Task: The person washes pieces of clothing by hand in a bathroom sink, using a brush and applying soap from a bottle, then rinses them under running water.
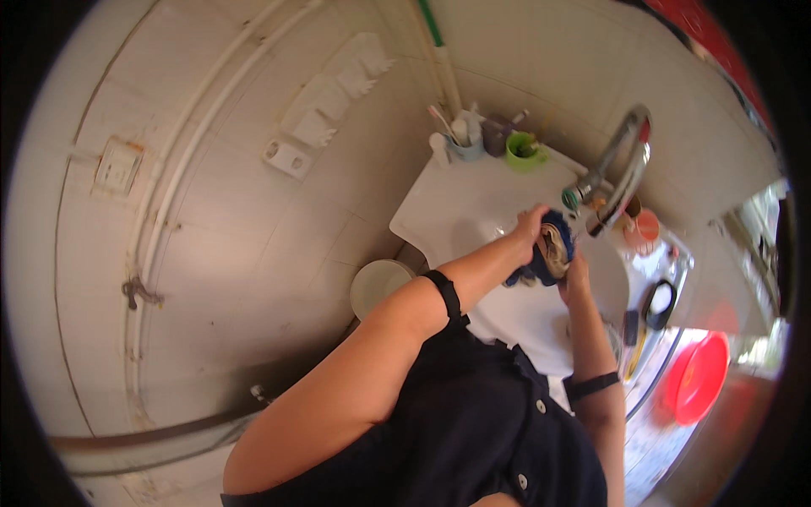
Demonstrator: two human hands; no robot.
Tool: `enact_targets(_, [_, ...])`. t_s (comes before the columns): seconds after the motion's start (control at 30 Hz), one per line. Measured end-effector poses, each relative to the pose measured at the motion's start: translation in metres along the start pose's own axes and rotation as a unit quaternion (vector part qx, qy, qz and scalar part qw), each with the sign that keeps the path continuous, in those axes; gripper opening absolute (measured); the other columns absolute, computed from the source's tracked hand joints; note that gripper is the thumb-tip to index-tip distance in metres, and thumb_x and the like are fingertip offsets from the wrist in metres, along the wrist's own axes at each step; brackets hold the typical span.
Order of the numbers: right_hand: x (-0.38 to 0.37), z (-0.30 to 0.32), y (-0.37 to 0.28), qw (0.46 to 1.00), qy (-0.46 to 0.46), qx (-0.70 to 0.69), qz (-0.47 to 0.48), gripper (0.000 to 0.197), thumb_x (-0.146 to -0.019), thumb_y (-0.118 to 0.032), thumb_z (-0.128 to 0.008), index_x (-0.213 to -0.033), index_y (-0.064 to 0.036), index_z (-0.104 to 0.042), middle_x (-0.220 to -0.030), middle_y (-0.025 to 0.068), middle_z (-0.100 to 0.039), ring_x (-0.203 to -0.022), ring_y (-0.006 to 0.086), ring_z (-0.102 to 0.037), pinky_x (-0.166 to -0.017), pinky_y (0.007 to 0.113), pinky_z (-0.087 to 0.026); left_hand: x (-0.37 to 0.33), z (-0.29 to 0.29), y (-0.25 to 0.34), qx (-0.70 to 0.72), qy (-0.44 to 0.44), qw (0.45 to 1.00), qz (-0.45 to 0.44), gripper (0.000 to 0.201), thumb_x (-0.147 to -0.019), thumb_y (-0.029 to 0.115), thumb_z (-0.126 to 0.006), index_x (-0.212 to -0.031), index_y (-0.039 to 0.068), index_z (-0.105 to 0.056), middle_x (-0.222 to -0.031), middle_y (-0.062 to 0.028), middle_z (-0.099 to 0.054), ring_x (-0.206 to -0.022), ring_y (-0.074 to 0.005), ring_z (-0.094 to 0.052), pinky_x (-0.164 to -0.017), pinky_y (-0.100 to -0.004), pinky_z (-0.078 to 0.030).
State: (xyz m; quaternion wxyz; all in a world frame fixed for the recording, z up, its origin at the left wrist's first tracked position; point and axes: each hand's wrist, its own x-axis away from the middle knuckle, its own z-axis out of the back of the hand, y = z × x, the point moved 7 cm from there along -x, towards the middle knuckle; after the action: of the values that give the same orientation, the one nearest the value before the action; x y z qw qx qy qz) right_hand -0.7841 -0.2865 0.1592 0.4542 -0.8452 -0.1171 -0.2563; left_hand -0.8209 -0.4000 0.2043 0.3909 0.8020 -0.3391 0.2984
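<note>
Between my two hands is a bunched cloth, dark blue with beige parts, held above the bowl of a white washbasin. My left hand is closed on the cloth's upper left side. From the lower right, my right hand grips the same bundle, its fingers partly hidden by the fabric. A curved chrome tap arches over the basin just beyond the cloth, its green-tipped end near my hands. Whether water is running cannot be made out.
On the basin's back ledge stand a light blue cup with toothbrushes and a green mug. An orange cup and a black-handled brush lie at the right. A red basin is farther right; a pale bucket stands at left.
</note>
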Motion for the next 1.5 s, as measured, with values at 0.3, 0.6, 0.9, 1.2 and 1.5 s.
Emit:
enact_targets(0.3, [0.079, -0.096, -0.029, 0.800, 0.044, 0.497, 0.332, 0.015, -0.076, -0.012, -0.054, -0.078, 0.0019, -0.051, -0.079, 0.0223, -0.055, -0.075, 0.0367, -0.055, -0.070, 0.042, -0.043, -0.049, 0.028, -0.077, 0.001, -0.296, 0.948, 0.121, 0.030, -0.084, 0.034, -0.047, -0.093, 0.005, -0.052, -0.093, -0.0132, -0.059, -0.082, -0.0234, -0.057, -0.073, -0.0415, -0.045])
enact_targets(0.6, [0.028, -0.016, -0.065, 0.802, 0.217, 0.516, 0.208, 0.025, -0.076, -0.014, -0.058, -0.090, 0.0059, -0.055, -0.090, 0.0222, -0.058, -0.082, 0.0306, -0.057, -0.072, 0.038, -0.045, 0.024, -0.008, -0.047, -0.059, 0.023, 0.998, -0.025, 0.016, -0.080, 0.027, -0.056, -0.081, 0.011, -0.056, -0.082, -0.0032, -0.060, -0.069, -0.0175, -0.059, -0.061, -0.0347, -0.049])
enact_targets(0.9, [0.013, -0.042, -0.024, 0.901, 0.007, 0.383, 0.202, 0.030, -0.079, -0.011, -0.058, -0.105, 0.0029, -0.054, -0.095, 0.0137, -0.061, -0.084, 0.0216, -0.059, -0.075, 0.032, -0.047, 0.005, 0.023, -0.040, 0.237, -0.073, 0.968, 0.042, 0.031, -0.083, 0.040, -0.052, -0.095, 0.012, -0.055, -0.093, -0.0095, -0.060, -0.091, -0.0279, -0.057, -0.085, -0.0476, -0.044])
enact_targets(1.2, [0.115, -0.129, -0.029, 0.764, -0.082, 0.533, 0.354, 0.026, -0.076, -0.012, -0.059, -0.094, 0.0054, -0.056, -0.084, 0.0162, -0.062, -0.082, 0.0271, -0.060, -0.073, 0.034, -0.047, -0.039, 0.041, -0.104, 0.042, -0.072, 0.985, 0.148, 0.022, -0.081, 0.033, -0.057, -0.093, 0.014, -0.059, -0.087, -0.0064, -0.061, -0.085, -0.0193, -0.057, -0.078, -0.0430, -0.044])
enact_targets(1.5, [-0.058, 0.104, 0.018, 0.600, 0.055, 0.767, 0.220, 0.076, -0.066, -0.023, -0.072, -0.131, -0.0127, -0.035, -0.125, 0.0161, -0.047, -0.122, 0.0368, -0.037, -0.103, 0.045, -0.030, 0.064, -0.046, 0.000, -0.647, -0.031, 0.693, -0.317, 0.022, -0.060, 0.005, -0.058, -0.082, 0.006, -0.063, -0.089, -0.0201, -0.063, -0.089, -0.0389, -0.057, -0.074, -0.0458, -0.046])
